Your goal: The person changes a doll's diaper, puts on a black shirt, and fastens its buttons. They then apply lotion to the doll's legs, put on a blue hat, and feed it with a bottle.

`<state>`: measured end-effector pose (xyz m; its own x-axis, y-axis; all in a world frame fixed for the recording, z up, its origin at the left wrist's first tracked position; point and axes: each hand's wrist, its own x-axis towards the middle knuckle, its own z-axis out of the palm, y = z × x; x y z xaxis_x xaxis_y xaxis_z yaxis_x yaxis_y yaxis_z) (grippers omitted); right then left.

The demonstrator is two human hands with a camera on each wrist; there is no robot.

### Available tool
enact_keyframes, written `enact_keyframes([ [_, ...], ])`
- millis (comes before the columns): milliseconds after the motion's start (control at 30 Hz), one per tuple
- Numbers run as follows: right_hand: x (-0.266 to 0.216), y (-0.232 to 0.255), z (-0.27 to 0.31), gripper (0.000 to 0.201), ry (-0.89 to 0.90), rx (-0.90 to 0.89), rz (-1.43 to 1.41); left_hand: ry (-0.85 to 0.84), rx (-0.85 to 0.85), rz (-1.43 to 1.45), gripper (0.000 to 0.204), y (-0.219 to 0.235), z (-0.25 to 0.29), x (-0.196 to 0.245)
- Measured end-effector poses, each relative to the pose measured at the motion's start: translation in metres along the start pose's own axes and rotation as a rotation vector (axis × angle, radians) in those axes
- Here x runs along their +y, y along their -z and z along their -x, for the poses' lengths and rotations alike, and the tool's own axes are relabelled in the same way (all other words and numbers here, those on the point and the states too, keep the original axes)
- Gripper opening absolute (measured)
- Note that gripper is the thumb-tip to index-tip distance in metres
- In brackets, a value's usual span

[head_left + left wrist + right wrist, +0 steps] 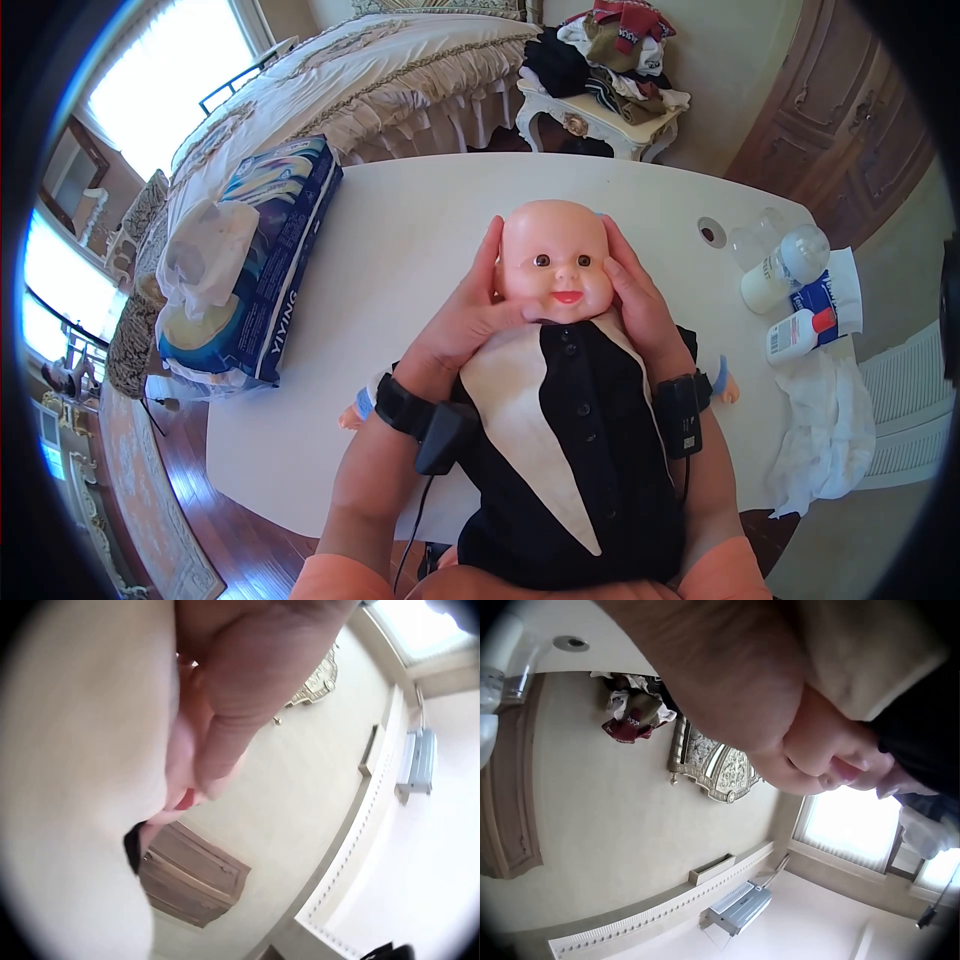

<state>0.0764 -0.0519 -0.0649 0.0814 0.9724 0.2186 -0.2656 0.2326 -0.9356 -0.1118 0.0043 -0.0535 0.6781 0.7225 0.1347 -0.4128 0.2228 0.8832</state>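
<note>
A baby doll lies face up on the white table, its bald head toward the far side. Over its body is a black and cream buttoned garment. My left hand holds one side of the doll's head, thumb across the lower cheek. Opposite it, my right hand grips the other side, its thumb against the cheek. The fingers run back along the head and are partly hidden behind it. In the left wrist view, my thumb overlaps the doll's face. Small doll hands with blue cuffs stick out at both sides.
A blue diaper pack with wipes on it stands at the table's left. Along the right edge are a baby bottle, a white bottle with red cap and a crumpled white cloth. Wrist camera cables hang by both forearms.
</note>
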Motion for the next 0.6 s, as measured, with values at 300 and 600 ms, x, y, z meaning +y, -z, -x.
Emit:
enact_keyframes([
  [300, -0.009, -0.006, 0.017, 0.070, 0.041, -0.090, 0.314, -0.040, 0.078, -0.316, 0.106, -0.001, -0.001, -0.010],
  [600, -0.007, -0.009, 0.007, 0.081, 0.158, 0.111, 0.650, -0.097, 0.307, -0.877, 0.096, -0.007, 0.003, -0.008],
])
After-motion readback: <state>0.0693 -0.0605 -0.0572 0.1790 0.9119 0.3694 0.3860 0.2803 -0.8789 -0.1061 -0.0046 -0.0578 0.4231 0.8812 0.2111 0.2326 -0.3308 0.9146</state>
